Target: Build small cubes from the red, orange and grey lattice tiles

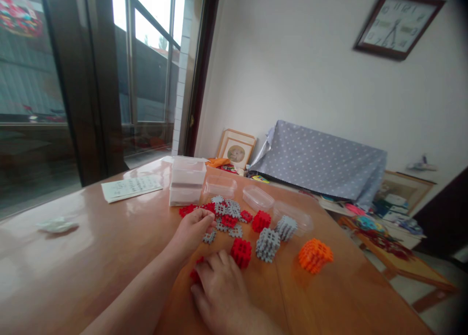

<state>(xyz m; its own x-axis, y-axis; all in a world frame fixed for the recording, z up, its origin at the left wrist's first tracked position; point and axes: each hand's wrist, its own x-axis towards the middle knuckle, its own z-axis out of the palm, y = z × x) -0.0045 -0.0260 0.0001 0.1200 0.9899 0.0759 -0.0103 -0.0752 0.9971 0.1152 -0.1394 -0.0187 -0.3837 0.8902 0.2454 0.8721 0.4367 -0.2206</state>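
My left hand (197, 222) reaches to the near edge of a loose pile of red and grey square interlocking plastic pieces (233, 208). Its fingers are pinched together; whatever they hold, if anything, is hidden. Closer to me, my right hand (221, 288) curls over red interlocking pieces (196, 270), which show only partly beyond its fingers. Just past that hand stands a red stack of pieces (241, 252). A grey stack (268, 245) stands to its right, with a second red stack (261, 221) and another grey stack (286, 227) behind.
An orange stack (315, 255) stands farther right on the wooden table (120, 247). White lidded boxes (187, 181) and clear plastic trays (258, 197) line the back. A paper sheet (131, 187) and a crumpled wrapper (57, 225) lie at the left.
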